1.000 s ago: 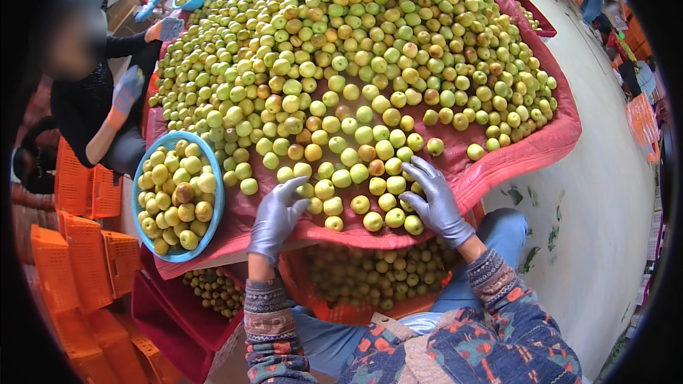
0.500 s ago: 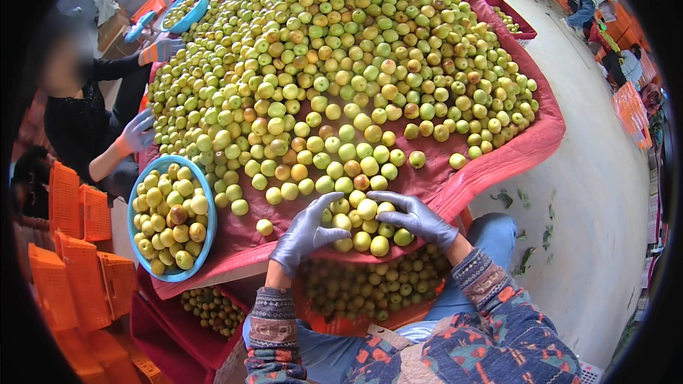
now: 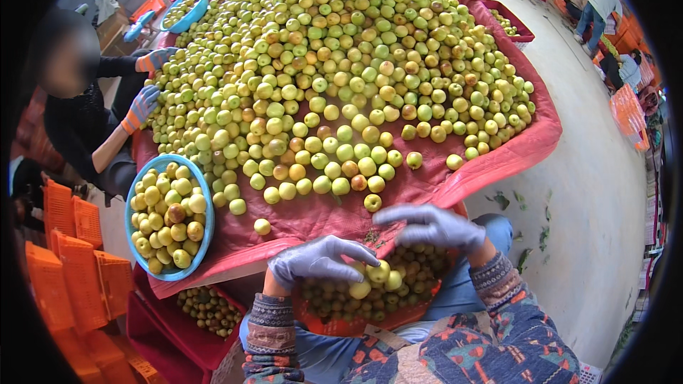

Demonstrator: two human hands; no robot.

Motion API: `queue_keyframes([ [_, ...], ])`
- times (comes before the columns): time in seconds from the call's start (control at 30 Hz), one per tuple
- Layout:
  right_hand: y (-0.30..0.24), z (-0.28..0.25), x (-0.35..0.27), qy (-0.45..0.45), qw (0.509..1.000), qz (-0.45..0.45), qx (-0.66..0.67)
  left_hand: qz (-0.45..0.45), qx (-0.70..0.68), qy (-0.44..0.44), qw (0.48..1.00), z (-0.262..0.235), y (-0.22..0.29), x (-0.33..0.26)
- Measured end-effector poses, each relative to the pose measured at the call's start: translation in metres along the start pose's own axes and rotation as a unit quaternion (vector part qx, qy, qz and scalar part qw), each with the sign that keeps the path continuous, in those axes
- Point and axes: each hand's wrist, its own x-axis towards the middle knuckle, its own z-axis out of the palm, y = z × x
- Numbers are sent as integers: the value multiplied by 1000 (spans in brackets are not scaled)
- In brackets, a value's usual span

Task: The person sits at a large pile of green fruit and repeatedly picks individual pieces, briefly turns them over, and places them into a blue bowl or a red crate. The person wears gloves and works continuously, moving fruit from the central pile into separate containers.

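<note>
Both my hands wear grey gloves. My left hand [image 3: 320, 259] hangs over the table's front edge with its fingers stretched out and apart, holding nothing. Just beyond its fingertips, a few round yellow-green fruits [image 3: 379, 272] are above or on the fruit in the orange crate [image 3: 334, 327] in front of my lap. To the right, my right hand [image 3: 437, 227] is lifted over the crate's far side, fingers extended and slightly blurred, with no fruit in it. A single fruit [image 3: 372, 203] lies on the red cloth [image 3: 313, 222] near its fingertips.
A large heap of fruit [image 3: 341, 64] covers most of the table. At the front left stands a blue basket [image 3: 132, 231] of fruit. Someone in dark clothes [image 3: 75, 128] has gloved hands on the heap's left side. Orange crates [image 3: 50, 277] are stacked at the left.
My hands held a cluster of fruit at the table edge; now they have moved apart. That cluster has left the cloth and fruit is over the crate. The other person's hands have shifted.
</note>
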Motion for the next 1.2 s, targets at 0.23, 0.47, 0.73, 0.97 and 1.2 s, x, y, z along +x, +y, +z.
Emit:
queue_keyframes([
  [0.23,50,-33,121,313,813,77,-485,21,-18,487,873,-16,-15,6],
  [0.47,37,32,107,113,851,-120,-499,-271,459,609,587,-55,-43,-34],
  [0.73,56,-60,21,371,793,-69,-477,-310,466,534,634,-49,-19,-60],
  [0.97,63,-57,31,288,850,-52,-438,-345,418,532,651,-57,-22,-85],
  [1.2,50,-39,64,206,970,4,-130,-254,236,477,808,-55,-29,-56],
])
